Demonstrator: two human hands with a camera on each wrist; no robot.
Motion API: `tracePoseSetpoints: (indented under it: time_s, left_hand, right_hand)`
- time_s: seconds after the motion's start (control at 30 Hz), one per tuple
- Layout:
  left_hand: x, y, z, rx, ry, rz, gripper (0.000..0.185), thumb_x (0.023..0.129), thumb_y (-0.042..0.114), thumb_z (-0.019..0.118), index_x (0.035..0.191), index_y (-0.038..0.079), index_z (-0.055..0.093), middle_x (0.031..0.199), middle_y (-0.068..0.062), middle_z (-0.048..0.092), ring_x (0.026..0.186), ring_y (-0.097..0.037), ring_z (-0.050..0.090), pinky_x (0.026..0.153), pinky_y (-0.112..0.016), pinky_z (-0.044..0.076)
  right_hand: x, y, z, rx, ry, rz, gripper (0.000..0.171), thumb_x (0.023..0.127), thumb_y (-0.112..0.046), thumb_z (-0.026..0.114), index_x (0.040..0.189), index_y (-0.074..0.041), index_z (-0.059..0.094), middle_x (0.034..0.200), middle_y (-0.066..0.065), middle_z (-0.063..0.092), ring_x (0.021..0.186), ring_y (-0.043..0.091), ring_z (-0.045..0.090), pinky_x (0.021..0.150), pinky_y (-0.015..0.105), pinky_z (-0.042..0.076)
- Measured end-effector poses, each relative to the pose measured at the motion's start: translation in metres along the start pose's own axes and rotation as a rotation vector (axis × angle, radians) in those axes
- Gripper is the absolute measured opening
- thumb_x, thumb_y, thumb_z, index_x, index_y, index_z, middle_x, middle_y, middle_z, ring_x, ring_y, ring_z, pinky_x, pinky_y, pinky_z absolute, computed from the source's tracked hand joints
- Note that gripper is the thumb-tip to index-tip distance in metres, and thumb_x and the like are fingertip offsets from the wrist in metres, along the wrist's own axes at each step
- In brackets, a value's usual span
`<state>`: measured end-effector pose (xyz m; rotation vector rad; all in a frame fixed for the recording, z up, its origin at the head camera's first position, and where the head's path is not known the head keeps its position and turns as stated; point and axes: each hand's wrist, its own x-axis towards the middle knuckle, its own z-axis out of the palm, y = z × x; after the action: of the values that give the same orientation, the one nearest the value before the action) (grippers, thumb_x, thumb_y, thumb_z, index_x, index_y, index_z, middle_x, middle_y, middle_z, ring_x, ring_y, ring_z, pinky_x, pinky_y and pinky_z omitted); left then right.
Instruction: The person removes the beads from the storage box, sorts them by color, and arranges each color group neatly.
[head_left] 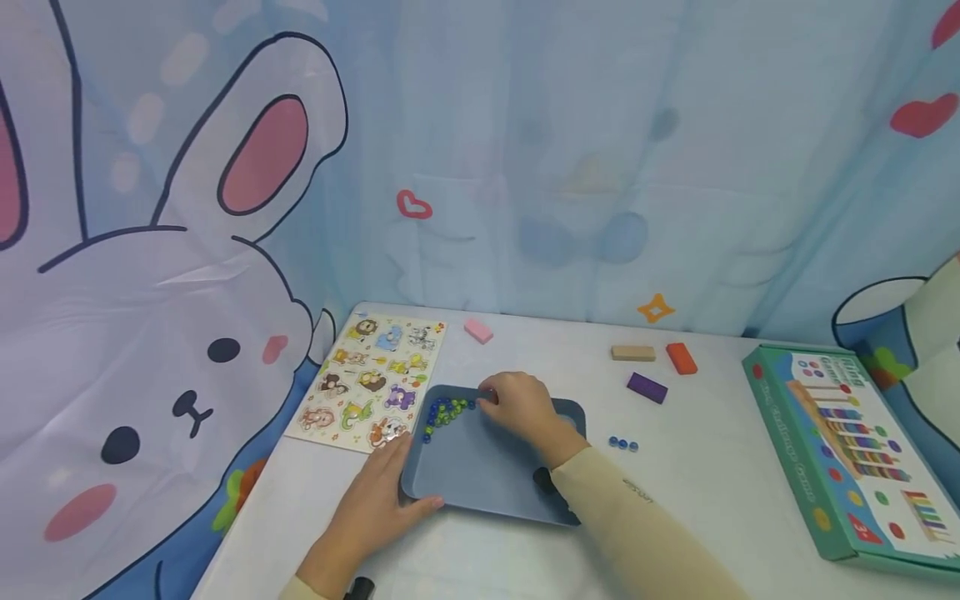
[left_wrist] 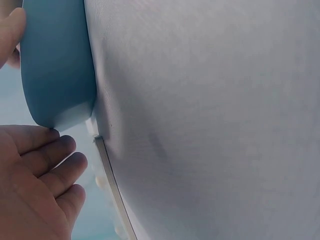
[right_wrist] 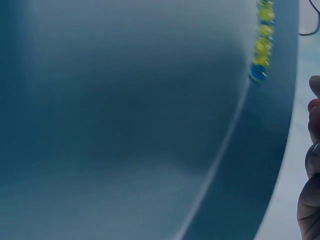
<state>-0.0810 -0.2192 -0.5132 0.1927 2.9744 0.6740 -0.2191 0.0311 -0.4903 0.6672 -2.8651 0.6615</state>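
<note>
Blue-grey tray (head_left: pixel 480 475) sits mid-counter (head_left: pixel 712 500), so everything's relative to that. Animal puzzle board (head_left: pixel 371 379) lies just left of it. Left hand (head_left: pixel 375 508) grips the tray's near-left corner, thumb on the rim. Marbles (head_left: pixel 444 412) cluster in its far-left corner, where the right hand (head_left: pixel 521 408) has curled fingers; can't tell if it's holding one. Three blue beads (head_left: pixel 623 444) lie just right.

The tray (head_left: pixel 480 471) is slate blue, holding blue, green and yellow marbles (head_left: pixel 444 413) at its 11 o'clock corner. On the white tabletop (head_left: pixel 697 467) lie a pink block (head_left: pixel 477 331), a tan block (head_left: pixel 633 352), an orange block (head_left: pixel 681 357) and a purple block (head_left: pixel 647 387). The puzzle board (head_left: pixel 371 381) at 10 o'clock shows colourful cartoon animals, and the box (head_left: pixel 847 454) at 3 o'clock is green with multicoloured dots.
</note>
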Motion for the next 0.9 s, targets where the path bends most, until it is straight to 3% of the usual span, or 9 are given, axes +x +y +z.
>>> tracePoseSetpoints:
  time_s: [0.37,0.67,0.9]
  left_hand:
    - [0.000,0.000,0.003,-0.003,0.000,0.008,0.118,0.080,0.079,0.072,0.165,0.009,0.031,0.170,-0.012,0.036,0.157,-0.035,0.035,0.129,-0.055,0.033]
    - [-0.002,0.002,0.002,0.002,0.015,0.013,0.115,0.081,0.075,0.074,0.164,0.008,0.033,0.169,-0.012,0.038,0.156,-0.036,0.036,0.129,-0.055,0.033]
    - [-0.002,0.003,0.001,0.002,0.029,0.014,0.113,0.081,0.073,0.076,0.163,0.008,0.035,0.168,-0.013,0.039,0.156,-0.036,0.036,0.128,-0.055,0.033]
  right_hand:
    - [0.005,-0.007,0.024,-0.025,-0.056,0.014,0.018,0.088,-0.026,0.082,0.103,-0.016,0.083,0.080,-0.004,0.077,0.064,0.006,0.060,0.062,0.028,0.056]
    - [0.006,-0.012,0.029,-0.069,-0.065,0.013,0.018,0.089,-0.024,0.082,0.104,-0.014,0.084,0.098,0.002,0.083,0.085,0.016,0.077,0.078,0.036,0.065]
    - [0.008,-0.012,0.029,-0.095,-0.070,-0.012,0.014,0.089,-0.023,0.082,0.099,-0.014,0.084,0.095,0.001,0.083,0.085,0.016,0.078,0.077,0.035,0.066]
